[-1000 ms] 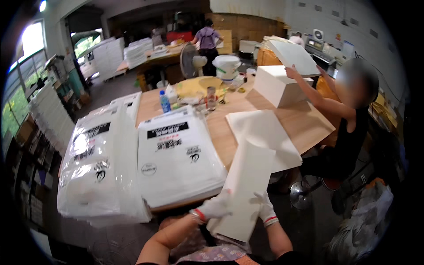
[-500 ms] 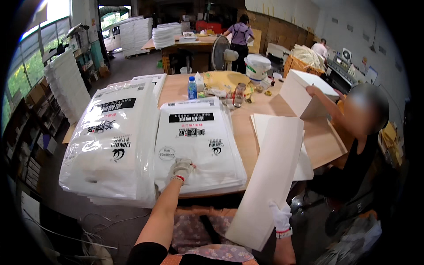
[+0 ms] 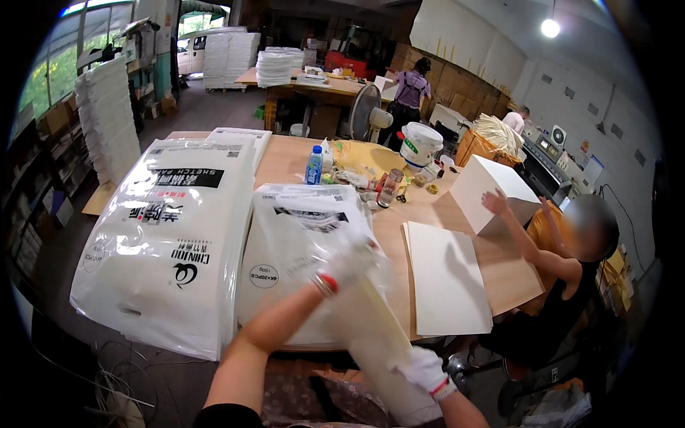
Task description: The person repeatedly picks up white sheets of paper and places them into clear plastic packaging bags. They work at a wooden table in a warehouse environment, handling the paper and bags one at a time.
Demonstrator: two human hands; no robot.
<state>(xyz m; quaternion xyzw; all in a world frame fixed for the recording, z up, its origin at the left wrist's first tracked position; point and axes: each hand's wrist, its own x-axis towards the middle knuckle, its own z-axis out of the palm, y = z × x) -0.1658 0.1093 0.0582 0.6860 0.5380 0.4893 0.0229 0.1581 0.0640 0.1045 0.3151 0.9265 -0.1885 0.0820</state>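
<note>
My right hand [image 3: 422, 369], in a white knit glove, grips the lower edge of a pale stack of paper [image 3: 382, 332], which stands tilted and bent over the table's front edge. My left hand [image 3: 349, 262], gloved too, is over the top end of that paper and smeared by motion, so its fingers cannot be made out. Just beyond it lies a pile of clear plastic bags with black print [image 3: 275, 246]; the top bag is wrinkled near the hand. Whether the paper is partly inside the bag cannot be told.
Packed bags of paper [image 3: 168, 235] are piled at the left. White sheets [image 3: 449, 278] lie to the right, where a co-worker [image 3: 564, 285] sits with raised hands at a white paper stack [image 3: 492, 192]. A blue bottle [image 3: 313, 165], a glass [image 3: 389, 187] and a bucket [image 3: 419, 146] stand farther back.
The paper stack has swung left from the sheets toward the bags, right hand along with it. My left hand has moved right and up to the paper's top. The top bag has wrinkled.
</note>
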